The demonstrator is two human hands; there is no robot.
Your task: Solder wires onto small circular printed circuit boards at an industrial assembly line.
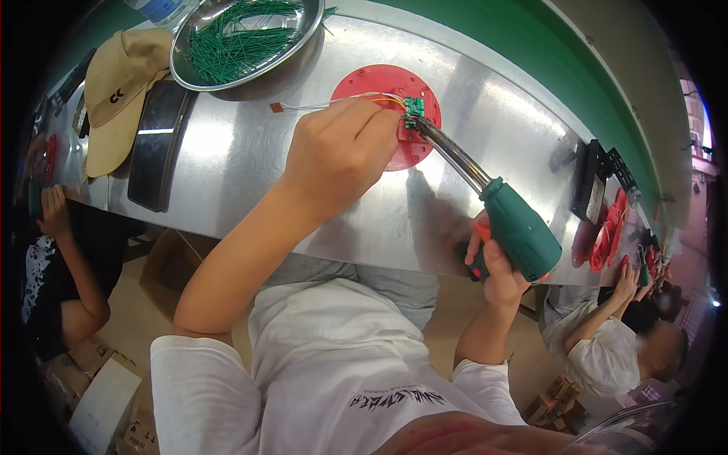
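Observation:
A round red plastic disc (371,78) lies on the metal bench, with a small green circuit board (414,106) on it. My left hand (345,148) is closed in a pinch at the board's left edge; its fingertips hide what they hold. Thin white and yellow wires (387,96) run from the board past my knuckles, ending leftward in a small brown tab (277,108). My right hand (497,265) is wrapped round the handle of a green soldering gun (523,231) with an orange trigger. Its metal tip rests at the board, close to my left fingertips.
A metal bowl (312,38) of green wires stands at the back left. Beside it are a black phone-like slab (158,148) and a tan cap (125,80). Co-workers sit at both sides; more red discs (607,235) and a black device (588,182) lie right.

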